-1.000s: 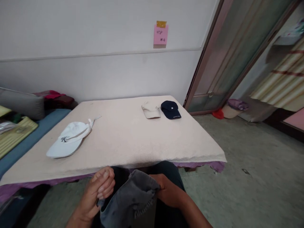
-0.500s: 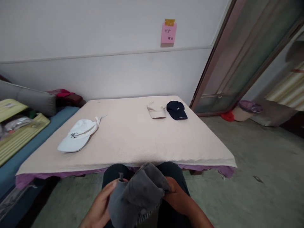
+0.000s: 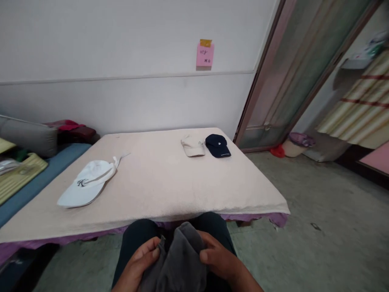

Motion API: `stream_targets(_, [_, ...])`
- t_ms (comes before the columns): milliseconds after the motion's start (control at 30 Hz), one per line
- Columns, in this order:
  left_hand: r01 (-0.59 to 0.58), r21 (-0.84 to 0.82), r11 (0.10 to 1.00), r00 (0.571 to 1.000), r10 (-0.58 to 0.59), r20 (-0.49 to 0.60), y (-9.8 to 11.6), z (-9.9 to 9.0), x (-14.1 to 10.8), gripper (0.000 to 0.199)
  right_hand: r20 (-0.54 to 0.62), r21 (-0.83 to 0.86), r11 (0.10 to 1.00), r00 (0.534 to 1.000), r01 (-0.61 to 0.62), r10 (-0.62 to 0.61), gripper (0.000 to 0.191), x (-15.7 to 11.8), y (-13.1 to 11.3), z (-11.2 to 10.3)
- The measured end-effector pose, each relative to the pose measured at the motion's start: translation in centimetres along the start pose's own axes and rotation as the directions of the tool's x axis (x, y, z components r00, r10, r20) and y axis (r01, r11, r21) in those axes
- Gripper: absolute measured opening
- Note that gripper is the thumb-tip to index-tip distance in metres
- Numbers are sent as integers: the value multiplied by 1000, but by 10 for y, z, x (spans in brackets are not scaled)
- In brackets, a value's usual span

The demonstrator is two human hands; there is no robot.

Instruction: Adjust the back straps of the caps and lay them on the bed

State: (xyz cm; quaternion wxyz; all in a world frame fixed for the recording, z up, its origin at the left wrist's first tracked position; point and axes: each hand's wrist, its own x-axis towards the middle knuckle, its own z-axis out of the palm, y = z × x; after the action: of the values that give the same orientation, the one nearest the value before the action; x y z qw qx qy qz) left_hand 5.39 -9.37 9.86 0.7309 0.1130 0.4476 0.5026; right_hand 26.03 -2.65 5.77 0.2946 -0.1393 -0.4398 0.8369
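Before the cloth-covered table (image 3: 158, 182) bearing a white cap (image 3: 88, 184), a gray cap (image 3: 184, 259) is gripped by the fingers of the left hand (image 3: 139, 261) and the right hand (image 3: 218, 256).

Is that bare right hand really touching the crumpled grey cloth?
Touching. The head view shows the bare right hand gripping the crumpled grey cloth, no gap between them.

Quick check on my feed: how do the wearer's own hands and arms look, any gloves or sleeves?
Both the left hand and the right hand are bare, with five-fingered human shape and no gloves showing. No sleeve, watch or cable shows on the visible parts of the forearms. Below, dark trousers cover the legs.
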Motion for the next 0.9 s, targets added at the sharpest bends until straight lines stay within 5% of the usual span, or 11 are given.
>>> stream_targets(400, [-152,73,986,981,141,133,17,9,-1,16,-299,56,994,951,93,-73,21,-5,-8,-17])
stream_targets(700, [-144,18,989,987,145,-66,14,24,-8,21,-304,-188,975,937,119,-173,20,-17,-31,-3])
stream_targets(900, [-85,47,995,995,88,-52,14,33,-18,23,-310,-223,968,933,114,-182,16,-25,-39,5])
